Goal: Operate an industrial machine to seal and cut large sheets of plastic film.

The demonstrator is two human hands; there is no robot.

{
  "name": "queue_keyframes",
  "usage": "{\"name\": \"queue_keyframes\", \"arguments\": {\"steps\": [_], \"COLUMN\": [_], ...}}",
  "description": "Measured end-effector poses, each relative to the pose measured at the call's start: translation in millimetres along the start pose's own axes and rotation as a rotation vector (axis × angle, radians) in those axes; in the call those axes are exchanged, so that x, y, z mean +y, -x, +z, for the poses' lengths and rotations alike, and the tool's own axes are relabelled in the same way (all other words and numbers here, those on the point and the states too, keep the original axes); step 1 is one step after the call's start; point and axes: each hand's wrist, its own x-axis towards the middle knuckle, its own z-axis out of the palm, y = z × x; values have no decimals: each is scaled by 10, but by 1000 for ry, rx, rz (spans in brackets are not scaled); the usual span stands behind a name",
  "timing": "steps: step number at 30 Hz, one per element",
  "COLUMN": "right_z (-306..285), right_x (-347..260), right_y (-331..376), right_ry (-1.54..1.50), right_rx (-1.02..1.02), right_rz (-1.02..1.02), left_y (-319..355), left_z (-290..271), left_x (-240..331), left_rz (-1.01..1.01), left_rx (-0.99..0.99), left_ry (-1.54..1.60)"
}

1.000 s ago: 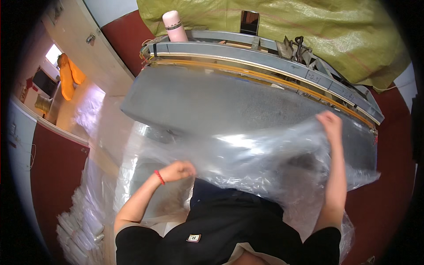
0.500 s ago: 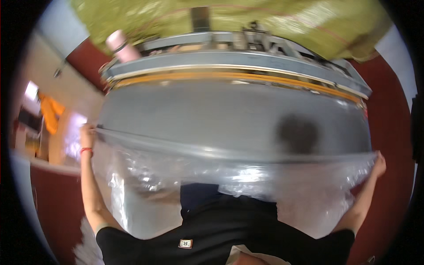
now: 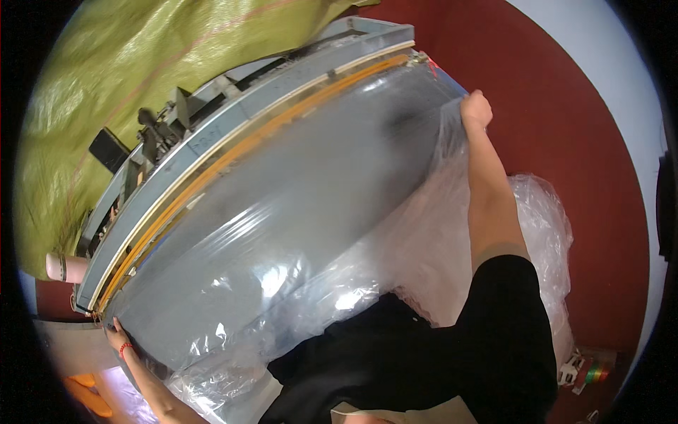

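Note:
A wide sheet of clear plastic film [image 3: 346, 297] stretches over the grey tabletop [image 3: 318, 155] and hangs down in crinkled folds against my black clothing. My right hand [image 3: 477, 110] is closed on the film's edge by the far right corner of the table. At the left end, close to the long bar, my left hand [image 3: 117, 335] grips the opposite side of the film; its fingers are partly hard to make out. A red bracelet [image 3: 126, 348] circles my left wrist.
Along the table's far side runs a long grey metal bar [image 3: 219, 116] with an orange strip [image 3: 282, 131] beneath it. Mechanical parts [image 3: 159, 134] and a pink bottle [image 3: 65, 268] sit behind it. Yellow-green sheeting [image 3: 169, 49] lies beyond. Bunched plastic [image 3: 547, 226] rests on the red floor [image 3: 565, 120].
My view has turned to the right, so the table now slants. Both hands have carried the film forward over the tabletop, toward the bar, covering much more of it.

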Motion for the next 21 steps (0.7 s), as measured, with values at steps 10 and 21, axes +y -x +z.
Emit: {"name": "queue_keyframes", "arguments": {"steps": [10, 21], "right_z": [-53, 57], "right_x": [188, 125], "right_y": [-39, -42], "right_ry": [-10, -57], "right_rx": [10, -20], "right_rz": [-41, -52], "left_y": [3338, 4446], "left_z": [-1681, -842], "left_x": [3961, 4945], "left_rz": [851, 1178], "left_rx": [-1493, -1149], "left_ry": [1136, 962]}}
